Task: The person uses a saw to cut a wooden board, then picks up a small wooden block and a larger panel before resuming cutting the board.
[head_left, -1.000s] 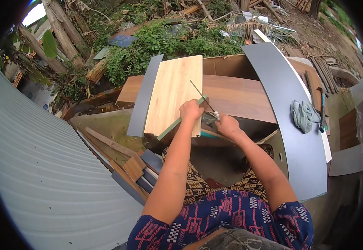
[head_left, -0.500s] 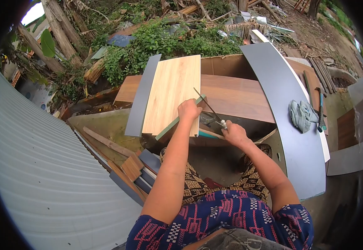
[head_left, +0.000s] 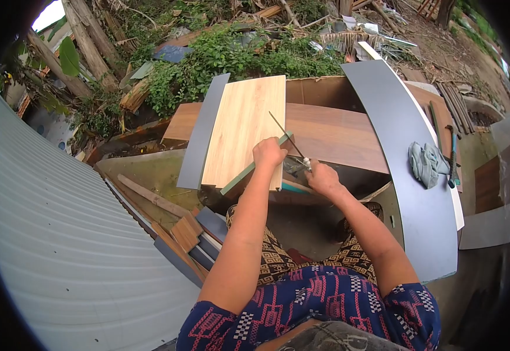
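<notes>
A pale wood-grain plank (head_left: 249, 126) lies across a brown plank (head_left: 336, 138). My left hand (head_left: 269, 152) is closed round a narrow green strip (head_left: 240, 179), pressing it slantwise on the pale plank near its right edge. In my right hand (head_left: 323, 178) is a thin-bladed saw (head_left: 282, 127), gripped by its whitish handle. The dark blade slants up and left, crossing the strip's far end and the plank's right edge. Whether its teeth touch the plank cannot be made out.
Long grey panels flank the work, one at left (head_left: 203, 131) and a wider one at right (head_left: 404, 155). On the right one lie a crumpled grey cloth (head_left: 425, 165) and a hammer-like tool (head_left: 453, 158). Offcuts (head_left: 186, 233) lie beside the corrugated metal sheet (head_left: 73, 234).
My right hand has pushed the saw forward and slightly left, so the blade tip reaches farther over the pale plank. My left hand stays on the green strip.
</notes>
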### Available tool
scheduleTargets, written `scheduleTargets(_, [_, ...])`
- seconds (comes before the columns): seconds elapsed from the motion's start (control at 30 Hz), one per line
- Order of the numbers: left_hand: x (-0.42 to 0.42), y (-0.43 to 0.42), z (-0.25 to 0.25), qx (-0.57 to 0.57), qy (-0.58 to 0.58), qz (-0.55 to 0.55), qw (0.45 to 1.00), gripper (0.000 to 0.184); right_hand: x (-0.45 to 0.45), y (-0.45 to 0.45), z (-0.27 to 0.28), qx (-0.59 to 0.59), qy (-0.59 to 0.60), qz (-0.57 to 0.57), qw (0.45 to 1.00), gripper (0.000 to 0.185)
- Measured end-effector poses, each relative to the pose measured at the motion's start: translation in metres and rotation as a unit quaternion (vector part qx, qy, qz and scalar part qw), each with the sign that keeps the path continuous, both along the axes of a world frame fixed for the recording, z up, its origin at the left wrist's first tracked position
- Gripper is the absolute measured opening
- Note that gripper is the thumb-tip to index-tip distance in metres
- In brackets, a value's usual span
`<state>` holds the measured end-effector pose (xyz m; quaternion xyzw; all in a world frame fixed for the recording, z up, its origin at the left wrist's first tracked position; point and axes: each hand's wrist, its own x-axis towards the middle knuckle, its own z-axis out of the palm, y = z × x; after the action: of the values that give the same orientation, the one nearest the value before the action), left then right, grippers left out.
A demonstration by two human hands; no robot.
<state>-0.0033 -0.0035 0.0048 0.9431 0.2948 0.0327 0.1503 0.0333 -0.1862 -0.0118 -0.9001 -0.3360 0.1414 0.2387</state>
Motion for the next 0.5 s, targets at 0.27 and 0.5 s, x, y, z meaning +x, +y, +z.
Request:
scheduleTargets(0.27, [0.001, 0.0, -0.001, -0.001, 0.001, -0.002, 1.0, 0.032, -0.013, -0.045, -0.007, -0.018, 0.002, 0.013, 1.0, 0.028])
scheduleTargets(0.5, [0.001, 0.0, -0.001, 0.001, 0.005, -0.003, 1.0, 0.033, 0.017, 0.012, 0.008, -0.011, -0.009, 0.024, 1.0, 0.03])
